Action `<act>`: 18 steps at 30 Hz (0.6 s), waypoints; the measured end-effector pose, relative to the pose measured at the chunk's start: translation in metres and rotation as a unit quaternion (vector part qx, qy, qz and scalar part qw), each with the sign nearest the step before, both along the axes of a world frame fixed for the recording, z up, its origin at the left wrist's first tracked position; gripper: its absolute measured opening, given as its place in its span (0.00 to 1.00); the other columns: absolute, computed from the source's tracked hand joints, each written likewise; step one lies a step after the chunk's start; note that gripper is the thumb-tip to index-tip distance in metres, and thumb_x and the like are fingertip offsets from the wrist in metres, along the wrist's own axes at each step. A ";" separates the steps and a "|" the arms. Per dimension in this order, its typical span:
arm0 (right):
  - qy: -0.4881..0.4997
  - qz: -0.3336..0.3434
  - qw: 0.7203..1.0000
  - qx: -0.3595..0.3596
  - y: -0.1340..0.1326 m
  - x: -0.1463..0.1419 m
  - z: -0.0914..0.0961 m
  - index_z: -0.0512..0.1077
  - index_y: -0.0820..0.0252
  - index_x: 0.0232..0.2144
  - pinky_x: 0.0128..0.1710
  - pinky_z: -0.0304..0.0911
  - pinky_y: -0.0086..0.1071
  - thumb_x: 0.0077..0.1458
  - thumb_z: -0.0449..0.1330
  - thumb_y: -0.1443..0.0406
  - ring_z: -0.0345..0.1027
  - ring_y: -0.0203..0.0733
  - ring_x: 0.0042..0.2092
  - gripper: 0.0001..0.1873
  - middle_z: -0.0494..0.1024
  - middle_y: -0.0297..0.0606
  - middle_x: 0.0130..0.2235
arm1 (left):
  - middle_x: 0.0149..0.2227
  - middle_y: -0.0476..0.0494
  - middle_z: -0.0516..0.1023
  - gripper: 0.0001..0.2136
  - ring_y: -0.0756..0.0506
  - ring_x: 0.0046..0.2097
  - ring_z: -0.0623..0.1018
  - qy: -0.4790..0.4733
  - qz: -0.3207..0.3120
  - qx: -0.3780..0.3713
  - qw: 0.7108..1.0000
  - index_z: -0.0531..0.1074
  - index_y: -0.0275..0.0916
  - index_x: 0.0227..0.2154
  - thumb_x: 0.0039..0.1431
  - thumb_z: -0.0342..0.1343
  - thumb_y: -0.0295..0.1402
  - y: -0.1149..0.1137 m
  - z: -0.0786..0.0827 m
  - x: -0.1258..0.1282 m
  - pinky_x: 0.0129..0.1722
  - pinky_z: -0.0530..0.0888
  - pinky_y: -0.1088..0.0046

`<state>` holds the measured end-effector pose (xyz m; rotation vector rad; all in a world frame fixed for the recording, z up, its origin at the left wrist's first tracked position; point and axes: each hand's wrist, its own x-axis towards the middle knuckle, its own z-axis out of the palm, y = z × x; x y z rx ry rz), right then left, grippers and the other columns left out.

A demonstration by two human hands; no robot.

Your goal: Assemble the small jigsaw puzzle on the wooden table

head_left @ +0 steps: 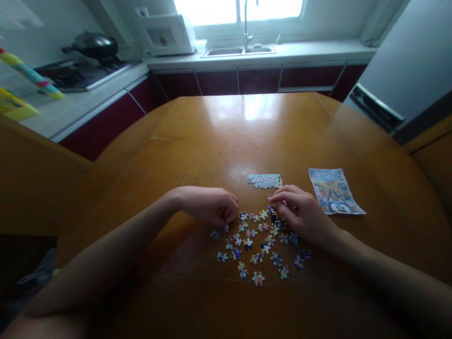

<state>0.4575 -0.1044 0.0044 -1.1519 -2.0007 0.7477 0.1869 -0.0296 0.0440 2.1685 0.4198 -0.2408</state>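
My left hand [215,205] is closed, its thumb and forefinger pinching a small jigsaw puzzle piece [226,227] just above the table. To the right, my right hand [305,214] reaches over the edge of the loose pieces, fingers bent and thumb apart, fingertips close to the table. Several loose puzzle pieces [251,233] lie scattered between and below the hands. Beyond the right fingertips is a joined strip of puzzle [264,181], pale blue with lettering. Some pieces beneath the right hand are partly hidden.
A creased picture sheet [335,190] lies right of my right hand on the wooden table [212,141]. Past the table stand a counter with a sink [226,52], a white microwave [165,35], a stove with a dark pan [93,44], and a fridge [413,61] at right.
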 end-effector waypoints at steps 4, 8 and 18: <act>-0.001 0.010 1.000 -0.002 -0.001 -0.001 -0.003 0.76 0.59 0.36 0.44 0.66 0.40 0.60 0.56 0.71 0.69 0.42 0.43 0.08 0.77 0.41 0.39 | 0.27 0.50 0.73 0.03 0.52 0.27 0.69 -0.031 0.044 -0.030 0.998 0.74 0.38 0.32 0.56 0.58 0.25 0.008 -0.001 -0.002 0.26 0.67 0.79; -0.005 0.011 1.000 -0.003 -0.002 -0.001 -0.002 0.76 0.60 0.36 0.45 0.66 0.40 0.60 0.56 0.70 0.69 0.42 0.43 0.08 0.77 0.41 0.39 | 0.29 0.49 0.73 0.09 0.52 0.29 0.71 -0.123 0.151 -0.034 0.980 0.74 0.37 0.42 0.60 0.58 0.32 0.016 -0.010 0.000 0.28 0.68 0.79; -0.005 0.005 1.000 -0.007 0.001 0.000 -0.003 0.76 0.59 0.36 0.45 0.66 0.41 0.59 0.56 0.71 0.69 0.42 0.43 0.09 0.77 0.40 0.39 | 0.25 0.48 0.75 0.10 0.54 0.24 0.67 -0.268 0.352 0.045 0.896 0.76 0.35 0.34 0.54 0.65 0.36 0.016 -0.045 0.014 0.21 0.63 0.79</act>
